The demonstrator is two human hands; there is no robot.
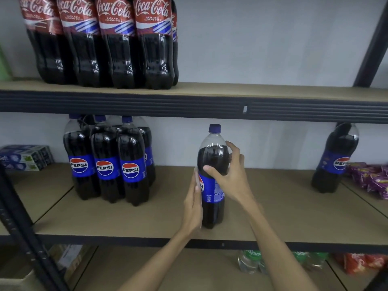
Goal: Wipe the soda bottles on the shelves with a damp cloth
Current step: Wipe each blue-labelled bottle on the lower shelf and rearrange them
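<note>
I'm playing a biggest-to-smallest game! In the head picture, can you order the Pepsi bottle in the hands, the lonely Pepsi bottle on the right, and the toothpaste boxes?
Largest: held Pepsi bottle and right Pepsi bottle, tied; the held one looks taller but is nearer, and the right one's top is hidden.
Smallest: toothpaste boxes.
</note>
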